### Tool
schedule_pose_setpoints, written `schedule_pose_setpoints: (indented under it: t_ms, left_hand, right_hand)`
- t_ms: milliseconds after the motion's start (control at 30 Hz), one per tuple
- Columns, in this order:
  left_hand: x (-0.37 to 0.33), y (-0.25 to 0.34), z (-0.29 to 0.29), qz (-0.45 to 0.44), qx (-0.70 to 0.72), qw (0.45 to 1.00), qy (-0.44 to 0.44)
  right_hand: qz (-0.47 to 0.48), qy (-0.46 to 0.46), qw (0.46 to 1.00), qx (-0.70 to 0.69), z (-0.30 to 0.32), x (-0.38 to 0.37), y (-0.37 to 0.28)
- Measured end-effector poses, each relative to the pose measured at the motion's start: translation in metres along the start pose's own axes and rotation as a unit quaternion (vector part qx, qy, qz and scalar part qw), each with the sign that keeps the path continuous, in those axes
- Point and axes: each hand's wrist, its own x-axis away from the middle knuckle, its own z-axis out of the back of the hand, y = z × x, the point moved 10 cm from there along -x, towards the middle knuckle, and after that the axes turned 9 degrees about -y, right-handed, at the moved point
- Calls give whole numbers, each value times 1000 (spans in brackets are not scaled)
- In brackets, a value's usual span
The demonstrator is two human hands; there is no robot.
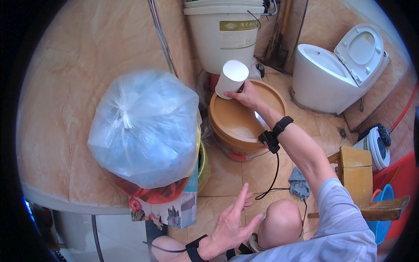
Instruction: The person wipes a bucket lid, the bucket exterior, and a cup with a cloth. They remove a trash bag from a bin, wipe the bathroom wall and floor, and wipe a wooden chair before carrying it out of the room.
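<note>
My right hand (247, 95) grips a plain white cylinder (231, 81) low on its side. Its end face is smooth and white; whether it is a paper roll or an upturned cup I cannot tell. The cylinder is at the far left edge of a round brown lid (244, 124) on a bucket; whether it rests there or is held just above is unclear. Nearer to me, my left hand (229, 225) is raised in front of my knee, fingers spread, holding nothing. Both wrists wear black straps, and a cable hangs from the right one.
Left of the bucket sits a bulging, tied clear plastic bag (146, 126) on a printed carton (168, 209). Behind stands a large white bucket (224, 39). A toilet (321, 78) with raised lid, a wooden stool (355, 174) and a grey cloth (299, 183) are to the right.
</note>
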Motion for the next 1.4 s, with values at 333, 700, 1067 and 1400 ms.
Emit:
schedule_pose_setpoints:
  t_ms: [333,700,1067,1400]
  left_hand:
    - [8,5,-5,-1,-9,1000,-24]
    - [23,-1,-47,-26,-51,984,-168]
    - [45,-49,-79,20,-44,964,-260]
    - [86,-72,-108,160,5,952,-260]
  right_hand:
    - [-82,75,990,84,26,54,4]
    - [-33,-3,999,-10,-9,207,-62]
    - [-108,35,994,5,16,264,-77]
    - [-253,-119,947,161,33,349,-126]
